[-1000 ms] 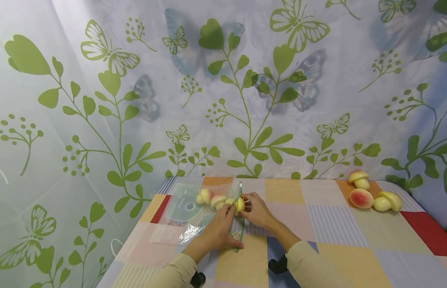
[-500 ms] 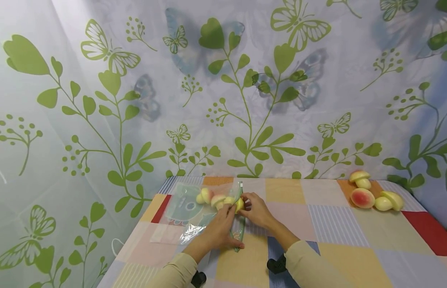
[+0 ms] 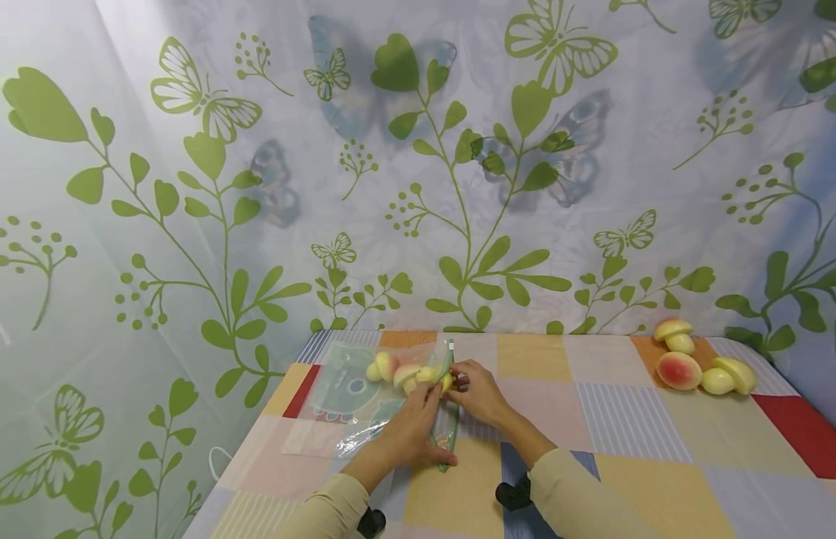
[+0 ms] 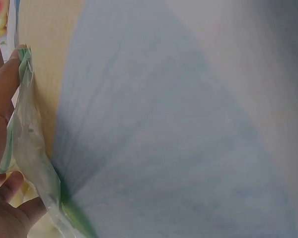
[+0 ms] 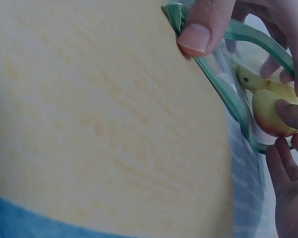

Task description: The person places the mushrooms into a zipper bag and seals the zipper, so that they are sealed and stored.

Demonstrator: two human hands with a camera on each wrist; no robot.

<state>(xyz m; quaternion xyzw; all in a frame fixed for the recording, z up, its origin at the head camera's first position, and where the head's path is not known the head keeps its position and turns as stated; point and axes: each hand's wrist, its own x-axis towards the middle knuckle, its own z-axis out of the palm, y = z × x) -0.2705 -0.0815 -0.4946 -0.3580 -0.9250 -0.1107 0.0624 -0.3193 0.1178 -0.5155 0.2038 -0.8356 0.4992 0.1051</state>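
A clear zip bag (image 3: 357,434) with a green zip strip and pale green print lies at the table's left. Several yellow toy mushrooms with reddish caps, one of them a toy mushroom (image 3: 385,367) at the back, show through its film. My left hand (image 3: 409,427) grips the bag at its mouth, thumb on the strip's near end and fingers over the upper film. At the opening, my right hand (image 3: 481,393) has its fingertips on a yellow mushroom (image 5: 268,114), which sits mostly inside the mouth. In the right wrist view the green strip bows open around it.
More toy mushrooms lie at the table's back right: one upright mushroom (image 3: 673,335), one with its red cap (image 3: 678,371) facing out, and one yellow mushroom (image 3: 727,376) on its side. A patchwork cloth (image 3: 633,419) covers the table. Behind hangs a leaf-and-butterfly curtain (image 3: 418,224).
The yellow mushroom at the right fingertips has slid a little left, farther into the bag, and less of it shows at the opening. The left hand stays in place on the bag.
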